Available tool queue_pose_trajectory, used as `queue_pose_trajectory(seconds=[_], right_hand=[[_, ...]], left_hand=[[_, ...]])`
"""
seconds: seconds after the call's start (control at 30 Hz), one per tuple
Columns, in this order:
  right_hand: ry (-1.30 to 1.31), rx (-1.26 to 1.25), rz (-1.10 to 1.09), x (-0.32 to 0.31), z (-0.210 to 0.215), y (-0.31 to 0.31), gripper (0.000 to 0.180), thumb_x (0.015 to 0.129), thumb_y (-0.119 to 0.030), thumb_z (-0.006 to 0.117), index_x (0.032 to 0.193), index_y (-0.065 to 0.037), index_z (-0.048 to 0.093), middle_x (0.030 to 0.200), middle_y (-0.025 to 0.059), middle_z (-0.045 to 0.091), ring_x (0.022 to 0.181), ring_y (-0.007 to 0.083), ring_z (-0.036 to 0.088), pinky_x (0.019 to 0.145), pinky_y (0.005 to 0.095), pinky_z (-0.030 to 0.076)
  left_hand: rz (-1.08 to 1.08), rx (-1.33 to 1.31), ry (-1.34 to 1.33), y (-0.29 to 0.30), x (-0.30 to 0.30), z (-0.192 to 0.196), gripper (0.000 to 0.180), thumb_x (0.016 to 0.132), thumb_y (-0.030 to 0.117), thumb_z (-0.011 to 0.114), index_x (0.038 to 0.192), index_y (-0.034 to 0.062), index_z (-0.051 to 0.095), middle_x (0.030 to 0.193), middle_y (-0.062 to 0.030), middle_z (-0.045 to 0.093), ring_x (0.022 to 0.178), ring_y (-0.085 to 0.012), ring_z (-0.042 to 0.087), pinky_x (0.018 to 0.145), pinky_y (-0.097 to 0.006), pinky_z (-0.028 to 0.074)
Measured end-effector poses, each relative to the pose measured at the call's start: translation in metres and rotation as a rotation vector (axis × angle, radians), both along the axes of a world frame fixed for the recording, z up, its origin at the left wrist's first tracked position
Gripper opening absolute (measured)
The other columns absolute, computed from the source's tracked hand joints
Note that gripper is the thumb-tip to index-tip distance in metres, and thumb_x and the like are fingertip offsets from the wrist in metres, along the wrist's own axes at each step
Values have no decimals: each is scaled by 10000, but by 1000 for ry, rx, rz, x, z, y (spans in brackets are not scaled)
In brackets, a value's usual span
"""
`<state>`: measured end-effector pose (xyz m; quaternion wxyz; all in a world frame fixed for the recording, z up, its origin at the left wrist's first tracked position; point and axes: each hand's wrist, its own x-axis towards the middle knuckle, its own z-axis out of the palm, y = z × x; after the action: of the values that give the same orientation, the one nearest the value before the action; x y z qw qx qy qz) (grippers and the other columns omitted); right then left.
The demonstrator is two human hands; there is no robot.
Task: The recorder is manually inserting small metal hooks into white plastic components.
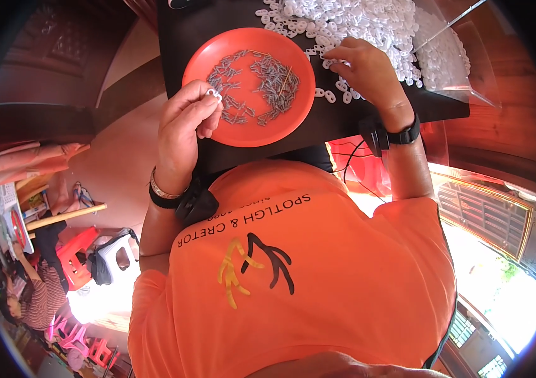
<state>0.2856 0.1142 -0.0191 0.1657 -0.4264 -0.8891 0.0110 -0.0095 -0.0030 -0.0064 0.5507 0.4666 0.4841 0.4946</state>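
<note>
My left hand is closed at the left rim of a round orange-red plastic dish. Thumb and forefinger pinch a small white plastic piece with two holes. Inside the dish lie many small grey pins, heaped more thickly on the right side, with thin yellowish sticks among them. To the right of the dish, my right hand reaches over the edge of a pile of similar white plastic pieces. Its thumb and forefinger are bent and slightly apart, close to loose pieces; none is plainly held.
The dish and pile rest on a black table. A clear plastic sheet stands at the pile's right side. Several loose white pieces lie near the dish. Red and white stools and another person are at the lower left.
</note>
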Motion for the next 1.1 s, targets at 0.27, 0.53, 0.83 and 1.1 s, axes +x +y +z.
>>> queue_pose_trajectory(seconds=[0.27, 0.53, 0.83, 1.1], right_hand=[[-105, -11, 106, -8, 6, 13, 97, 762, -155, 629, 848, -114, 648, 814, 69, 581, 825, 280, 592, 712, 394, 492], [437, -369, -45, -20, 11, 8, 164, 851, -122, 642, 993, -45, 612, 830, 22, 650, 749, 85, 576, 711, 220, 455], [1278, -1206, 126, -74, 9, -23, 152, 853, -89, 636, 991, -24, 628, 854, 24, 636, 751, 85, 578, 700, 217, 463], [1410, -1423, 180, -95, -2, -31, 166, 863, -90, 627, 1012, -17, 627, 842, 19, 625, 703, 86, 557, 691, 210, 467]], left_hand=[[-20, -36, -2, 1, 5, 1, 203, 879, 198, 483, 744, 50, 509, 590, 20, 453, 528, -49, 374, 497, -212, 262], [12, 18, -70, 4, 16, 4, 205, 891, 222, 495, 788, 52, 546, 606, 22, 485, 534, -44, 398, 500, -196, 280], [-39, 45, -91, 11, 36, 5, 194, 879, 181, 531, 761, 26, 534, 621, 17, 471, 545, -44, 397, 491, -197, 310], [-4, 44, -84, 8, 36, 2, 213, 884, 196, 503, 715, 67, 501, 586, 32, 438, 517, -37, 353, 491, -197, 258]])
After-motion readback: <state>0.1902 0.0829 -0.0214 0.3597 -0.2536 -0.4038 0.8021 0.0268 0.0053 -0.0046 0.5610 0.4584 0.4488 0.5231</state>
